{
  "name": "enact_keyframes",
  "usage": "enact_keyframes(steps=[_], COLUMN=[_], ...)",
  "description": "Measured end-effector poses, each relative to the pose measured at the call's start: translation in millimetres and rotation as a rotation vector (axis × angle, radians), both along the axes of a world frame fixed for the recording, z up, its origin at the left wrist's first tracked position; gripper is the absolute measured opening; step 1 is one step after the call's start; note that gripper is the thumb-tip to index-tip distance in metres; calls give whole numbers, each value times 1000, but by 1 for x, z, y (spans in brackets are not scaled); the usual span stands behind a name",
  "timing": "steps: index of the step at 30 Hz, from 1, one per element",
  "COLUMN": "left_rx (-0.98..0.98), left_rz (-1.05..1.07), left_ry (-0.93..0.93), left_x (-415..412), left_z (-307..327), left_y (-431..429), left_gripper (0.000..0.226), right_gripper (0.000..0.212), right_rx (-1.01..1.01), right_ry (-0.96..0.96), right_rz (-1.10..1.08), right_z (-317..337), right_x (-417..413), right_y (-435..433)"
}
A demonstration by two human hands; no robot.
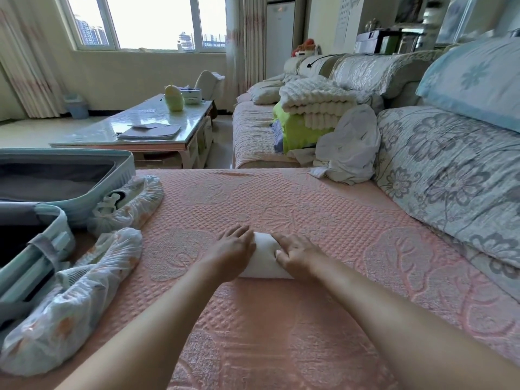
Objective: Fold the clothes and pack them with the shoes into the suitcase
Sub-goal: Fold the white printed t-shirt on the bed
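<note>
**Folding under way, packing not begun**

Pressing a small white folded garment (264, 258) on the pink quilted sofa seat (309, 209): left hand (235, 249) flat on its left end, right hand (298, 256) with fingers curled onto its right end. Pale green hard-shell suitcase (84, 198) lying open at far left, only dark lining visible inside. Shoes in thin white covers (129, 205) just beside it, unpacked. Crumpled white cloth (349, 147) and lime-green cloth (298, 133) heaped farther back, seemingly unfolded.

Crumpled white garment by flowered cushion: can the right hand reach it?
Probably yes: only pink quilted cover separates the crumpled white garment from the right hand, which holds a folded white cloth.
</note>
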State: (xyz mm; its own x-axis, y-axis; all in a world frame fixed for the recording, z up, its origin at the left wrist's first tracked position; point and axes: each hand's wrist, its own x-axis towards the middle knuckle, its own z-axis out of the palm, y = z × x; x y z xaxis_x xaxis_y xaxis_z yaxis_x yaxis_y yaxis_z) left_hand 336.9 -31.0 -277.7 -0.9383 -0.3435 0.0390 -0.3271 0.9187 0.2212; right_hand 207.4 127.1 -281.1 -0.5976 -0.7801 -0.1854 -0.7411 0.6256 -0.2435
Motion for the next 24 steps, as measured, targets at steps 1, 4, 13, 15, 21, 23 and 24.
enact_keyframes(steps=[1,4,13,15,21,23,24], left_rx=[-57,-88,-58,47,343,527,603], left_rz=[-53,-205,-193,-121,153,261,301], left_ry=[9,-99,11,69,185,241,267], left_x=[1,11,30,36,48,50,52], left_z=[6,11,3,0,-10,-14,-14], left_y=[7,18,-2,0,5,4,6], left_gripper=[56,85,70,69,67,62,59], right_gripper=[63,64,50,52,58,63,63], right_rx=[6,14,33,51,-266,-231,-209], right_ry=[1,-24,16,224,-19,-132,-156], right_rz=[-4,-2,92,98,77,85,89], right_z=[2,13,33,42,23,8,2], right_x=[1,10,56,59,57,60,61], right_y=[1,6,22,20,-3,-13,-16])
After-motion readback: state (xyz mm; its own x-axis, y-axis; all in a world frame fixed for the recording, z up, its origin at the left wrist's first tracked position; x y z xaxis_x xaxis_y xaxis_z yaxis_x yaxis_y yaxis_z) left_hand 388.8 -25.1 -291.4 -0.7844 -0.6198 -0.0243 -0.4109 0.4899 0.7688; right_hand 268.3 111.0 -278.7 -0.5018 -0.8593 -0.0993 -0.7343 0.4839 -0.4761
